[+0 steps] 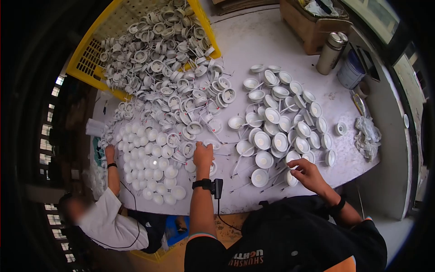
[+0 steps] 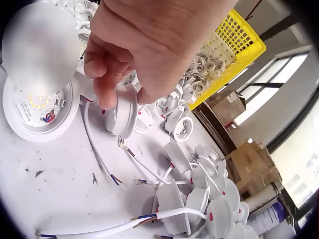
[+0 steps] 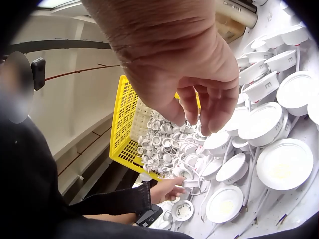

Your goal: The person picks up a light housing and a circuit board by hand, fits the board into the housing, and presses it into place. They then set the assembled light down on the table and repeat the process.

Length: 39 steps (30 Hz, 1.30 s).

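My left hand (image 1: 203, 155) is at the near edge of the pile of open lamp housings. In the left wrist view its thumb and fingers pinch the rim of a white round downlight housing (image 2: 122, 112), tilted on edge over the table. Left of it lies an open downlight (image 2: 37, 117) with its LED board showing, a white round cover overlapping its top. My right hand (image 1: 309, 174), fingers loosely bent and holding nothing, hovers over the near side of a group of downlights with white faces (image 1: 280, 142). Their white cables end in bare coloured wires.
A yellow crate (image 1: 212, 31) spills housings onto the table. White round covers (image 1: 149, 174) lie at left, near another person's hand (image 1: 110, 154). A steel flask (image 1: 329, 54), a bucket (image 1: 351, 70), a cardboard box (image 1: 308, 29) and a plastic bag (image 1: 367, 136) stand along the right.
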Each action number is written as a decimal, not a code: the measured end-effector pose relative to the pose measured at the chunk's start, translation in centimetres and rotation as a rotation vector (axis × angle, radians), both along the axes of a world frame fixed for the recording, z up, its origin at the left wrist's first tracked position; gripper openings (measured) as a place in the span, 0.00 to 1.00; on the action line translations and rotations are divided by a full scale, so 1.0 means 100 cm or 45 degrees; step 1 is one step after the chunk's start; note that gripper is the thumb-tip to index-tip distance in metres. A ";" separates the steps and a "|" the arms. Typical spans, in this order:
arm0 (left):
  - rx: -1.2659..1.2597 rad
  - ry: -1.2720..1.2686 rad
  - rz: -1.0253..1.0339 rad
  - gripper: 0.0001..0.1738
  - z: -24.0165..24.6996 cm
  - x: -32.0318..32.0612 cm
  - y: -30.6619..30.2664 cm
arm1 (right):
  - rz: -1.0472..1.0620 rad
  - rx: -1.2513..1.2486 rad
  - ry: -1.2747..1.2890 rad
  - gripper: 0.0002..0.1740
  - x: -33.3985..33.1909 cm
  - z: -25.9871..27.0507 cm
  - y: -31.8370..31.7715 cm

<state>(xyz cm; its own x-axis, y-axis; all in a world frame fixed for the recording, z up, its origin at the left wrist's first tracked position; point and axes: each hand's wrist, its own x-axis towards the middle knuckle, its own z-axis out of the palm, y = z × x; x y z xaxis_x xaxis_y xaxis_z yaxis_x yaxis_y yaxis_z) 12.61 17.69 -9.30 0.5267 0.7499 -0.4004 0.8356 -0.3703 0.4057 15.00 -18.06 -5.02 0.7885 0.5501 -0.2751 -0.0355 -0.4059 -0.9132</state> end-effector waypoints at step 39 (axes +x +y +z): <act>-0.819 -1.016 -0.738 0.17 0.099 -0.104 -0.181 | 0.155 0.331 0.494 0.19 -0.022 0.079 0.029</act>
<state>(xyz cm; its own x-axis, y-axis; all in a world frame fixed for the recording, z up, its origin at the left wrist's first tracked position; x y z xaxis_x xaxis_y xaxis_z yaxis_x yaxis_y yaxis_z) 2.18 -0.44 0.62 0.9952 0.0963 -0.0201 0.0343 -0.1477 0.9884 12.78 -15.12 2.89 0.5803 0.7217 -0.3773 -0.3603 -0.1880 -0.9137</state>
